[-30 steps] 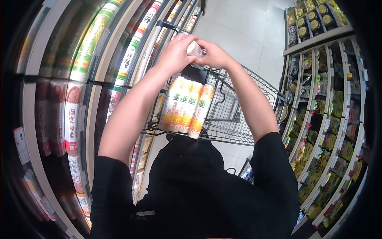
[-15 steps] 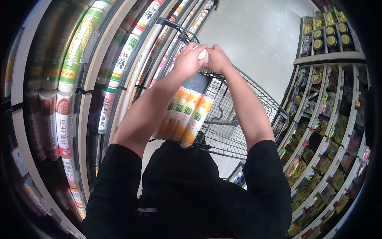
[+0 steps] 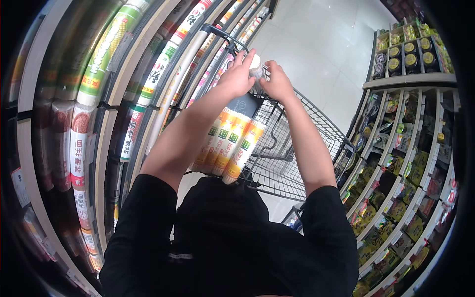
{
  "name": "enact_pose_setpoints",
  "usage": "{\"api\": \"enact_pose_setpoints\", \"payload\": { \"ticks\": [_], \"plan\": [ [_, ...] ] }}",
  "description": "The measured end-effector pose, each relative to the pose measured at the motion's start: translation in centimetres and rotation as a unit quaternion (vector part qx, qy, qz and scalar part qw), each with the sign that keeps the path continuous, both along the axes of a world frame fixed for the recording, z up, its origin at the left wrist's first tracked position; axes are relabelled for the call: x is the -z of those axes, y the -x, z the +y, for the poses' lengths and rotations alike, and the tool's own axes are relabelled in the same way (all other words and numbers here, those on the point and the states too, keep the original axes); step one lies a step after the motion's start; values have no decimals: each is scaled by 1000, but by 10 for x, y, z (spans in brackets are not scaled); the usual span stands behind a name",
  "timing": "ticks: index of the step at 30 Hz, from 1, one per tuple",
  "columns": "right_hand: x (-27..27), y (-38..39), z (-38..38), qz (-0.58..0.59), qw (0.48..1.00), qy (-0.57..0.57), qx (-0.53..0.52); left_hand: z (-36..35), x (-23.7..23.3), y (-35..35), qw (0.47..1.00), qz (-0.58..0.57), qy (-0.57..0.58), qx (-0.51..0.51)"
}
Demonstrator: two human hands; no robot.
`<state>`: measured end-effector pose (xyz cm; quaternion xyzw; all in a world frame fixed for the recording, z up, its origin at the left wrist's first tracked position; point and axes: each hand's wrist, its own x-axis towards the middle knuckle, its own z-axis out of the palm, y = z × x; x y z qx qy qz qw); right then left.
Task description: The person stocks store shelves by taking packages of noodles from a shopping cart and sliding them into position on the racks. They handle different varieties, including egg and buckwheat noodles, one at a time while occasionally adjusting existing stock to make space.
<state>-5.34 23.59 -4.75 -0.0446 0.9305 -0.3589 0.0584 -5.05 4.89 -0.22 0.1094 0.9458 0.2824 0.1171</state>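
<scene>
A white-ended, clear-wrapped cylindrical packet (image 3: 255, 63) stands between my hands, above the far end of the shopping cart's child-seat section. My left hand (image 3: 238, 75) is open, its fingers stretched out along the packet's left side. My right hand (image 3: 278, 81) has its fingers curled at the packet's right side, with thumb and forefinger on the wrapping. Closer to my body, several yellow-and-white noodle packets (image 3: 232, 143) lie side by side on the cart, beside a dark grey panel (image 3: 243, 106).
The wire shopping cart (image 3: 316, 126) reaches away to the right. Tall shelves of noodle packets (image 3: 81, 143) curve close along my left. On the right are sloping racks of bagged goods (image 3: 396, 163), with jars (image 3: 410, 54) above them. Pale floor tiles (image 3: 316, 39) lie ahead.
My left hand's fingers have straightened from their grip around the packet. My right hand has shifted slightly right and down, so more of the packet shows between the hands.
</scene>
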Motion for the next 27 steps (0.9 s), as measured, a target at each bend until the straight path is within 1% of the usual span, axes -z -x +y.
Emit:
{"api": "enact_pose_setpoints", "payload": {
  "ticks": [1, 2, 4, 6, 8, 10, 13, 16, 17, 18, 20, 22, 24, 26, 27],
  "plan": [
    [-10, -9, 4, 9, 1000, -9, 12, -7, -6, -6, 1000, -4, -16, -11],
    [-19, -19, 8, 21, 999, -18, 24, -20, 1, -13, 997, 58, -53, -9],
    [-29, -53, 14, 60, 994, -53, 78, -50, -5, -45, 989, 79, -126, -15],
    [-21, -92, 18, 106, 982, -69, 141, -85, -20, -92, 987, 109, -120, -5],
    [-22, -130, 10, 56, 977, -21, 203, -120, -17, -143, 991, 119, -53, -22],
    [-31, -160, -5, -120, 966, 33, 226, -153, -15, -196, 984, 170, -53, -9],
    [4, -172, -1, -71, 966, 38, 244, -181, -14, -256, 988, 156, 7, -12],
    [3, -167, -1, -92, 979, -59, 170, -194, -17, -293, 997, 58, 23, -51],
    [12, -166, 3, -100, 979, -41, 174, -202, -10, -303, 997, 47, 52, -37],
    [26, -167, 9, -110, 978, -23, 177, -206, -6, -311, 995, 59, 72, -36],
    [43, -168, 12, -108, 975, -30, 194, -210, 5, -321, 991, 83, 98, -34],
    [83, -171, 24, -23, 982, -66, 176, -216, 18, -331, 987, 100, 122, -26],
    [79, -180, 18, -42, 979, -54, 195, -223, 15, -342, 983, 109, 148, 2],
    [20, -205, -16, -47, 974, -69, 209, -232, 16, -355, 980, 125, 157, 19],
    [14, -211, -26, -35, 972, -74, 220, -236, 24, -362, 978, 140, 156, 20]
  ]
}}
